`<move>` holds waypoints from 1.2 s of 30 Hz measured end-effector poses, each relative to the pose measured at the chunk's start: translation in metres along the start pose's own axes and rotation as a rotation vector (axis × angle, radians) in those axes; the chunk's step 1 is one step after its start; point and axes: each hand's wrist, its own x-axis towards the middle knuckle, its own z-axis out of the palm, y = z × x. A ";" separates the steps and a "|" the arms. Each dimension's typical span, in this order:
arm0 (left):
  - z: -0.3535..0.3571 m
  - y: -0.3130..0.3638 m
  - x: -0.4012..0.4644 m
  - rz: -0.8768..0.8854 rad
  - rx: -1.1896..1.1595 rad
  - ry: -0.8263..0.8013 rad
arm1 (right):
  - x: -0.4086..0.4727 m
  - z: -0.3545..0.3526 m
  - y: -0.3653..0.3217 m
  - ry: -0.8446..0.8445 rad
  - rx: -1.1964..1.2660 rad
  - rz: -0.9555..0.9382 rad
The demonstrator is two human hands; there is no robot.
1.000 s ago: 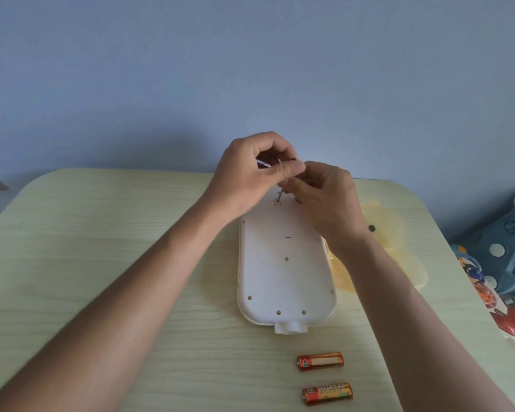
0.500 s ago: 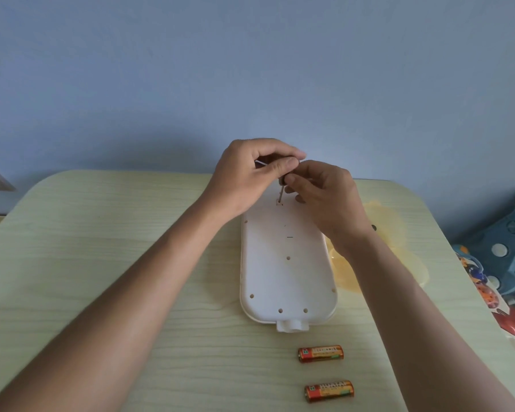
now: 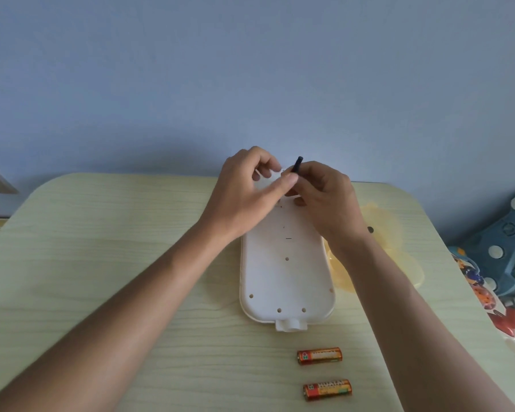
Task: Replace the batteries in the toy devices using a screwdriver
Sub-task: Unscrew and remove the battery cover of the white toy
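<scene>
A white oblong toy (image 3: 286, 275) lies face down on the pale wooden table (image 3: 101, 233), its back dotted with small screw holes. Both hands meet at its far end. My right hand (image 3: 324, 197) pinches a small screwdriver (image 3: 297, 165), whose dark handle sticks up above the fingers; the tip is hidden. My left hand (image 3: 247, 191) is curled around a white part at the toy's far edge, thumb pressed toward the right hand. I cannot tell whether that part is the toy's end or a loose cover. Two orange batteries (image 3: 319, 355) (image 3: 327, 390) lie near me, below the toy.
A translucent yellow plastic piece (image 3: 393, 233) lies partly under the toy's right side. Past the table's right edge stand a blue toy (image 3: 503, 248) and a colourful one (image 3: 482, 292). A blue wall rises behind the table's far edge.
The screwdriver stood with its tip in a hole at the toy's far end; now it is raised, its handle showing above my right fingers. My left thumb has slid right.
</scene>
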 end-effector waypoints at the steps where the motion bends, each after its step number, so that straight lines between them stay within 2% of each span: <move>1: 0.000 -0.004 -0.005 0.020 0.109 -0.001 | 0.000 -0.001 -0.001 0.010 0.048 0.028; 4: 0.003 -0.005 -0.018 -0.001 0.377 -0.119 | 0.002 -0.008 -0.003 0.033 0.115 0.101; 6: 0.006 -0.003 -0.023 -0.011 0.455 -0.174 | 0.002 -0.011 -0.002 0.016 0.093 0.126; 17: 0.013 0.004 -0.026 0.079 0.623 -0.140 | -0.001 -0.012 0.008 -0.037 0.072 0.181; 22: 0.024 0.012 -0.023 0.151 0.825 -0.142 | 0.000 -0.013 0.012 -0.052 0.121 0.199; 25: 0.029 0.012 -0.022 0.175 0.868 -0.127 | 0.000 -0.013 0.013 -0.048 0.124 0.204; 30: 0.027 0.004 -0.016 0.065 0.722 -0.172 | 0.002 -0.012 0.014 -0.042 0.137 0.202; 36: 0.005 -0.005 -0.013 -0.072 0.271 -0.354 | 0.002 -0.011 0.014 -0.021 0.116 0.208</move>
